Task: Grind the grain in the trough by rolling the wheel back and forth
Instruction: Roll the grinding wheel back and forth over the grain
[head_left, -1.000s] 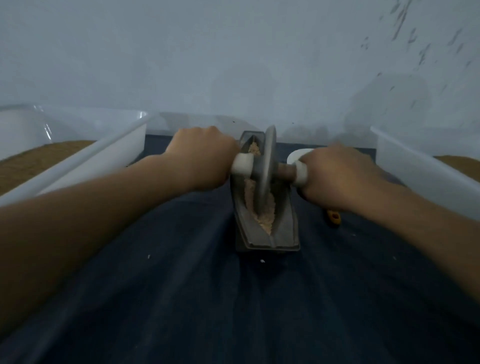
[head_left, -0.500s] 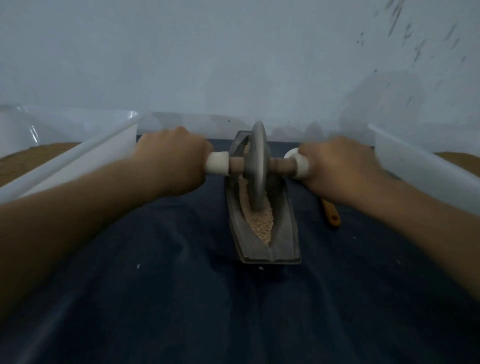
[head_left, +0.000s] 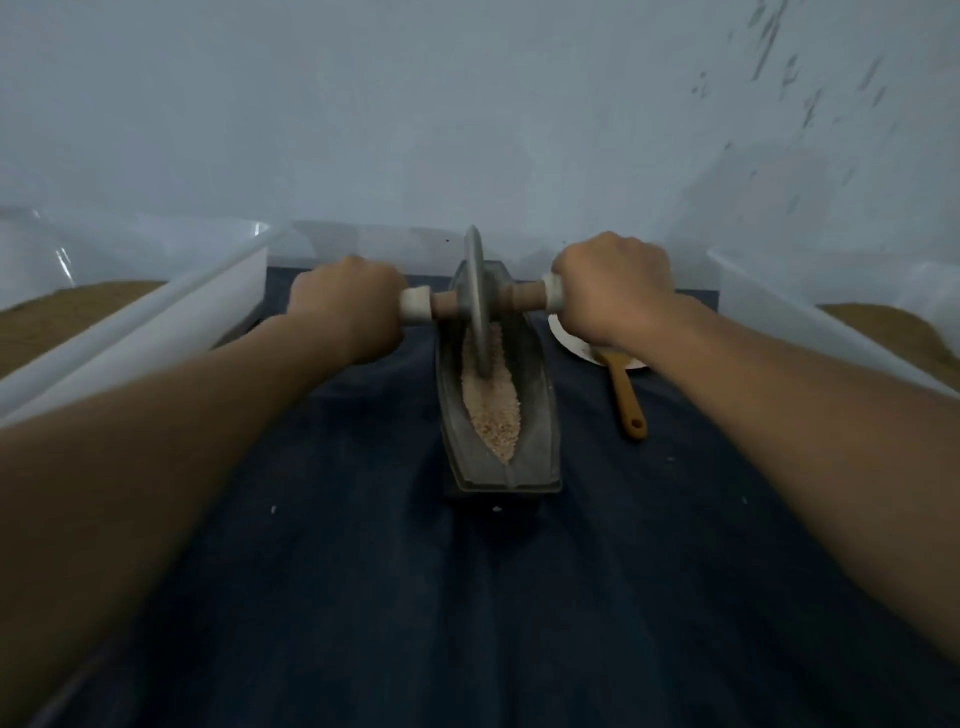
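Right hand (head_left: 613, 291), wheel (head_left: 475, 291) farther up trough (head_left: 536, 410)

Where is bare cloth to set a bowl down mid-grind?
Bare: the dark cloth on the near side of the trough, and the strip between trough and left bin. Crowded: right of the trough, where a plate and wooden-handled tool lie.

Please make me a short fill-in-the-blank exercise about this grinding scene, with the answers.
The left hand and right hand grip the axle on either side of the ____.
The grain lies inside the ____.
The wooden tool lies to the ____ of the trough.
Missing: wheel; trough; right.
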